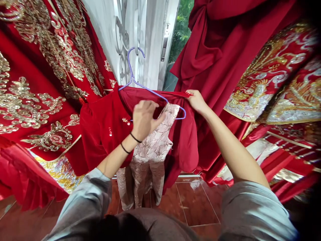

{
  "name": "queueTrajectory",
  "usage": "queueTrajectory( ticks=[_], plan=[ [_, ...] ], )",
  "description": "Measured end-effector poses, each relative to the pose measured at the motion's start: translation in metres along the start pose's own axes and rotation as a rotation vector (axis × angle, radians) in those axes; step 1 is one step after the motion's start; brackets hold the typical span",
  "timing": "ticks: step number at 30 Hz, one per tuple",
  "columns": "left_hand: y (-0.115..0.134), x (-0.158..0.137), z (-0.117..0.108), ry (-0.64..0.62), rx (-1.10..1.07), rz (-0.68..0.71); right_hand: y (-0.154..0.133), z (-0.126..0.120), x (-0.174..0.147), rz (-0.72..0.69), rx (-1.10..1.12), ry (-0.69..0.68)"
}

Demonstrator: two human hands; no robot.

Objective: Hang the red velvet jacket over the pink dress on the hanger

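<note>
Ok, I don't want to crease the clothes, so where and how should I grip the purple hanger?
I'd grip the purple hanger at its neck, just below the hook, from the front: that stretch stands bare above the red garment.

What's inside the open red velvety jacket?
A pale pink floral sleeveless garment hangs on a purple wire hanger within the jacket. The bare left hand covers part; anything behind the jacket's velvety front is hidden.

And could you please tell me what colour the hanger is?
The hanger is purple, leaning towards blue; it shows in the head view.
</note>
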State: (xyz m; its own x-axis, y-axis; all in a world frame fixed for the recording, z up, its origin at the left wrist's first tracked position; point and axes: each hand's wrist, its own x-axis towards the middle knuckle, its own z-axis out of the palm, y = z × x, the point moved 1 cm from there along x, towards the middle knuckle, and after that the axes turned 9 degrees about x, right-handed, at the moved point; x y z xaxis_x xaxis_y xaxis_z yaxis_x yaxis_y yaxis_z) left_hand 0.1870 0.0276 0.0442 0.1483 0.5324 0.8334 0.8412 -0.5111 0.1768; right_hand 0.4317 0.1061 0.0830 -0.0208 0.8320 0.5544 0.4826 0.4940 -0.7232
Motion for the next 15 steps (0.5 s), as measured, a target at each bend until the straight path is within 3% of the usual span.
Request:
queueTrajectory(
  ticks=[3, 5, 8, 12, 15],
  plan=[
    [0.028, 0.007, 0.034, -0.296, -0.08, -0.102, -0.012, -0.004, -0.006, 0.133, 0.077, -0.15],
    [0.03, 0.011, 0.051, -0.372, -0.064, -0.201, -0.014, -0.008, -0.015, 0.143, -0.019, -0.21],
    [0.022, 0.012, 0.067, -0.348, 0.02, -0.268, -0.015, -0.019, -0.024, 0.079, -0.156, -0.272],
    [0.016, 0.008, 0.071, -0.323, 0.042, -0.243, -0.03, -0.037, -0.02, 0.008, -0.464, -0.397],
    [0.013, 0.009, 0.075, -0.328, 0.021, -0.252, -0.068, -0.047, -0.021, -0.072, -0.71, -0.225]
  ],
)
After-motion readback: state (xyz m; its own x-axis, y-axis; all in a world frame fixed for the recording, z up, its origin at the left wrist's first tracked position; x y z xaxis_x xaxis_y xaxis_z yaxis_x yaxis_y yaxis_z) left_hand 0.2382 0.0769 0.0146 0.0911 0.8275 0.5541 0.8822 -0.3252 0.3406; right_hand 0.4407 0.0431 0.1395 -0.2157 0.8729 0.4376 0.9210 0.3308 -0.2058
